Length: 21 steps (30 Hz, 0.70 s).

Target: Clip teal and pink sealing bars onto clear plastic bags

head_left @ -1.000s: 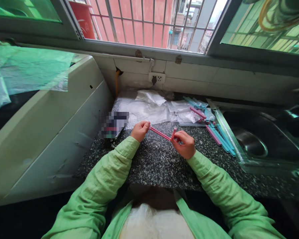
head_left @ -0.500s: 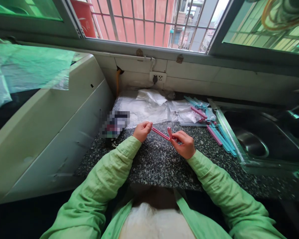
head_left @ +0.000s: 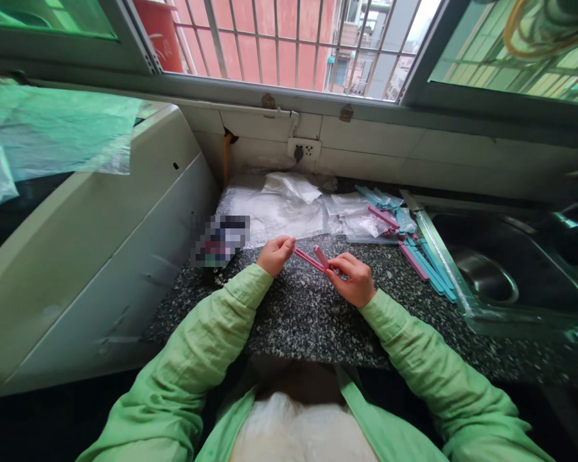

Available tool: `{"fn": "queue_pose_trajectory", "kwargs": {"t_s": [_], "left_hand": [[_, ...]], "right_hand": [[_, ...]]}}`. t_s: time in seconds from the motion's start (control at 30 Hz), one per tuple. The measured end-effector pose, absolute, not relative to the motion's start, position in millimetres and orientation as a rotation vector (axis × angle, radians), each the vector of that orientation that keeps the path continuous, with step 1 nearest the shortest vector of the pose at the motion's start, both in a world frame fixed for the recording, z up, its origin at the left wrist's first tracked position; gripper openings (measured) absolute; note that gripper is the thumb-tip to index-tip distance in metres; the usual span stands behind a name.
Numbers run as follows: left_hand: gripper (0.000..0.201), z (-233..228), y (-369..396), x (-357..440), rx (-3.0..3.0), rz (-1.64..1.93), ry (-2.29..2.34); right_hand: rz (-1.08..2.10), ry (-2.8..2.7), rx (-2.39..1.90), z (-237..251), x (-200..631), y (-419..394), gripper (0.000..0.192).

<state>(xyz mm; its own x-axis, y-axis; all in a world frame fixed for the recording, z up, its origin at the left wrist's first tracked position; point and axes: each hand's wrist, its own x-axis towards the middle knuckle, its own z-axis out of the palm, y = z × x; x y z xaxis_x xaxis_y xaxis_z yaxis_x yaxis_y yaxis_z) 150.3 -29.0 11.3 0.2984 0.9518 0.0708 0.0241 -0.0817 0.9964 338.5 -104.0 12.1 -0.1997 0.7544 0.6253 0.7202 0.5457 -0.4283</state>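
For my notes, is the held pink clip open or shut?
Open: the pink clip has its two arms apart, meeting near the right hand.

1. Your left hand (head_left: 274, 256) is hiding one end of the pink clip (head_left: 320, 256).
2. Pixelation is obscuring the item (head_left: 224, 240) near your left sleeve (head_left: 216, 327).
3. The right frame edge is cutting off the sink (head_left: 440, 253).

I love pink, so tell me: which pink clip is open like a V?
The pink hinged clip held between the left hand and right hand; its two halves spread apart. The other pink clips lie by the sink.
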Motion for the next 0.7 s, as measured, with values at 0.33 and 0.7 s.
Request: {"fn": "queue_pose_trajectory", "kwargs": {"t_s": [0.33, 0.7], "left_hand": [[0.047, 14.3, -32.1, 151.3, 1.455, 1.015, 0.945], [0.048, 14.1, -33.6, 152.1, 1.488, 0.997, 0.947]], "right_hand": [[0.033, -2.010, -1.232, 10.5, 336.3, -103.8, 0.013], [0.026, -2.055, -1.281, 9.0, 333.7, -103.1, 0.014]]}}
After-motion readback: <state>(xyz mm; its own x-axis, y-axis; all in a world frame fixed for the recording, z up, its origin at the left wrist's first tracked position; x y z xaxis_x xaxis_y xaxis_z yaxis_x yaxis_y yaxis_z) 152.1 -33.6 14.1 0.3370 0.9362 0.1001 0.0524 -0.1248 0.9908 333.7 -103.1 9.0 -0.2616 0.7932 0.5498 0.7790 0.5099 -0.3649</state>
